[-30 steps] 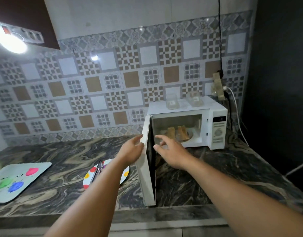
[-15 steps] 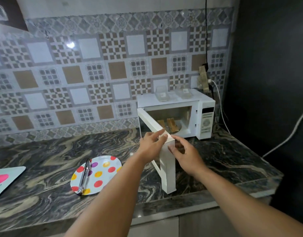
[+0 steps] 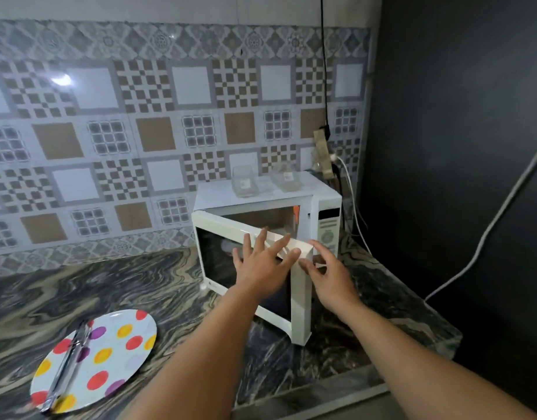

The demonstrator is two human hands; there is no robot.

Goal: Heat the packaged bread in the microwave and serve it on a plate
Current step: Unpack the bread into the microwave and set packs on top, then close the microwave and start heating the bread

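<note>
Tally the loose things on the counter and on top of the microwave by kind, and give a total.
Clear plastic containers on top of the microwave: 2, one and another
Polka-dot plate on the counter: 1
Metal tongs lying on the plate: 1
Total: 4

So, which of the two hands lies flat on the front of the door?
The left hand, palm spread on the microwave door; the right hand is at its edge.

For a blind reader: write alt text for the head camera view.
Two bare hands, left hand flat and right hand at the edge, touch a half-open microwave door. A spotted plate holding tongs sits left on the counter.
</note>
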